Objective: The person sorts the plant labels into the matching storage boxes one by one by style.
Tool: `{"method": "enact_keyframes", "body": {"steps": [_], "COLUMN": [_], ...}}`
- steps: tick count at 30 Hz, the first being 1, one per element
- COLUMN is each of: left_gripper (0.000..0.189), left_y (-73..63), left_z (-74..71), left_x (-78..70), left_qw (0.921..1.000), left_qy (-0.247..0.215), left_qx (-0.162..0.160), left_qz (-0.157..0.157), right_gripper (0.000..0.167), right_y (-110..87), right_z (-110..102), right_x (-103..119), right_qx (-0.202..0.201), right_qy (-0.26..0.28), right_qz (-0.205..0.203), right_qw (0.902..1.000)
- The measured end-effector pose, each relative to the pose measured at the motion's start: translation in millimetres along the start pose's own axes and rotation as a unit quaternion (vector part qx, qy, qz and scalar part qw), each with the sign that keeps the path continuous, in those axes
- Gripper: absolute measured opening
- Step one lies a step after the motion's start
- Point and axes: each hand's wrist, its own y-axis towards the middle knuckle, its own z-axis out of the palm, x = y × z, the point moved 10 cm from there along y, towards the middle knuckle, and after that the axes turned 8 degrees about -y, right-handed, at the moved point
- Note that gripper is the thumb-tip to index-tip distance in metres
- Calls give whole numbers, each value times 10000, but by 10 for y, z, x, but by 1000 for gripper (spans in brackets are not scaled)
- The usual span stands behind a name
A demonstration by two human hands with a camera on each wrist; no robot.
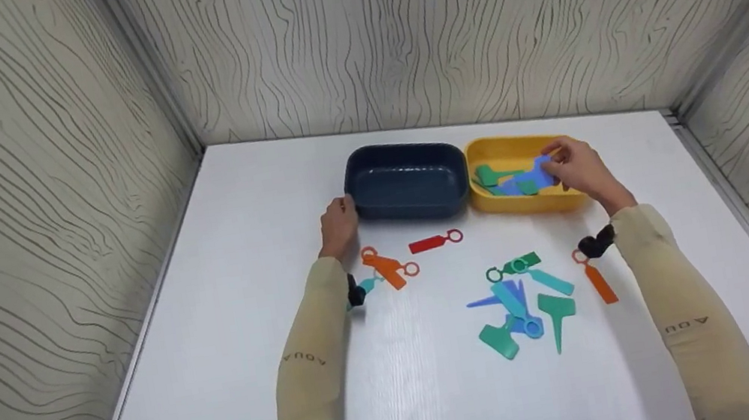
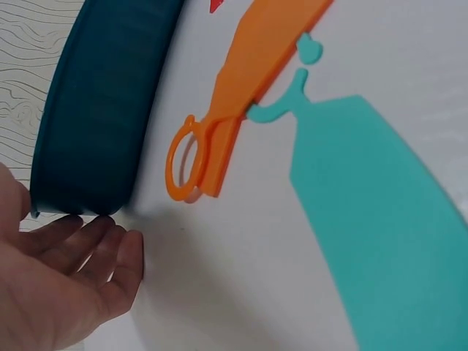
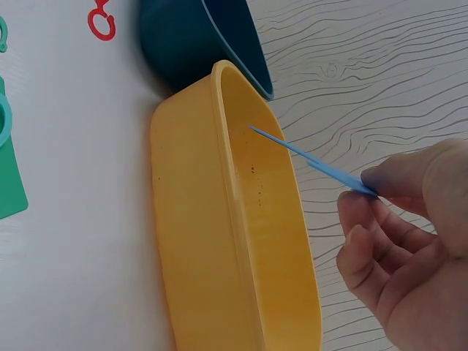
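My right hand (image 1: 579,168) pinches a blue T-shaped plant label (image 3: 333,172) between thumb and fingers, over the yellow bin (image 3: 194,212). Inside that bin, green plant labels (image 1: 487,176) and blue ones show in the head view. At the left end of the dark blue bin (image 1: 413,215), my left hand (image 2: 73,285) has its fingertips against the outer wall, fingers loosely bent. Near the left wrist lie overlapping orange ring tags (image 1: 386,269) and a turquoise ring tag (image 2: 373,197), partly hidden by the wrist camera in the head view.
A red ring tag (image 1: 429,242) lies in front of the dark blue bin. Several green, blue and turquoise labels and tags (image 1: 511,301) are scattered before the yellow bin. Another orange tag (image 1: 600,285) lies beside the right forearm. Wood-patterned panels (image 1: 390,32) wall the white table (image 1: 222,387).
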Motion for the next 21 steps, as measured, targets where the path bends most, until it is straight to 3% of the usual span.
{"method": "enact_keyframes", "body": {"steps": [14, 21], "left_gripper": [51, 51], "left_y": [-32, -39], "left_z": [3, -23], "left_x": [-32, -52], "left_qw": [9999, 9999], "left_qy": [-60, -36], "left_qx": [82, 7], "left_qz": [136, 138], "right_gripper": [49, 45], "right_y": [15, -64], "right_z": [-136, -70], "right_x": [-287, -270], "right_qx": [-8, 108], "right_qy": [-167, -285], "right_qz": [485, 356], "right_qw": [9987, 9989]}}
